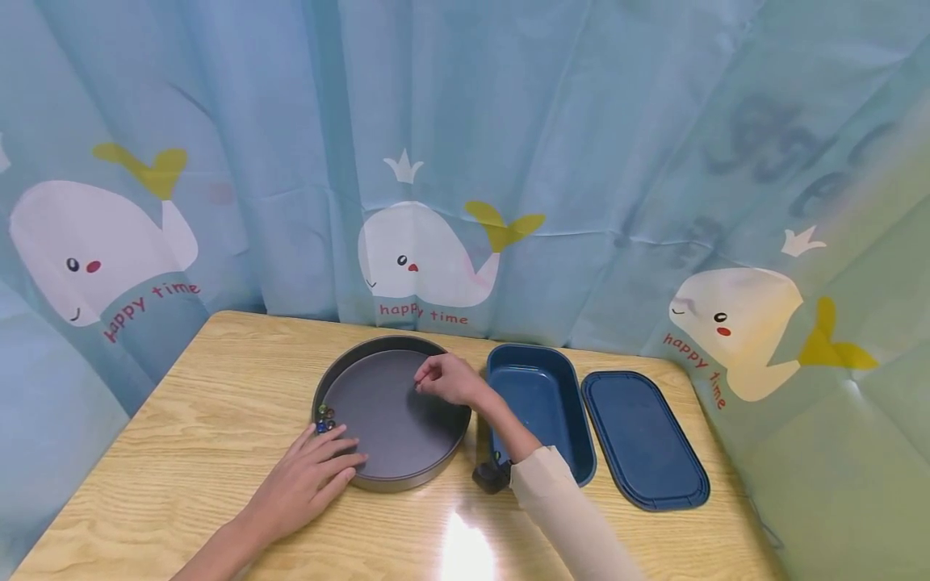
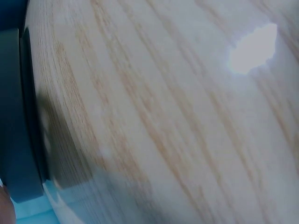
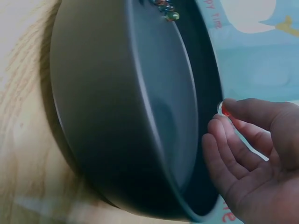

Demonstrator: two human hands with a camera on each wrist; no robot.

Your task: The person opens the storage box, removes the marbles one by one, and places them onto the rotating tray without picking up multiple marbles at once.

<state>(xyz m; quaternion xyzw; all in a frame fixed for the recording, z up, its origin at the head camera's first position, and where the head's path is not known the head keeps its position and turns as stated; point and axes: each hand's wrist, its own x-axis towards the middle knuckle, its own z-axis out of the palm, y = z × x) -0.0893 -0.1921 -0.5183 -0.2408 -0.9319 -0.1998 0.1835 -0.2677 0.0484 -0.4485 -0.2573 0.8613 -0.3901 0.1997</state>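
Observation:
A round dark grey pan (image 1: 400, 428) stands on the wooden table. Several glass marbles (image 1: 324, 417) are gathered inside it against the left wall; they also show at the top of the right wrist view. My left hand (image 1: 305, 482) lies over the pan's near-left rim, its fingers extended inside, close to the marbles. Above the pan's right part, my right hand (image 1: 452, 379) pinches a clear marble with red-orange in it (image 3: 225, 110) between thumb and fingertips. The left wrist view shows mostly tabletop, with the pan's side wall (image 2: 18, 116) at its left edge.
Right of the pan is a blue rectangular container (image 1: 534, 411), with the right forearm crossing over its near-left part. Its matching blue lid (image 1: 647, 440) lies flat farther right. A blue whale-print curtain (image 1: 567, 161) hangs behind the table.

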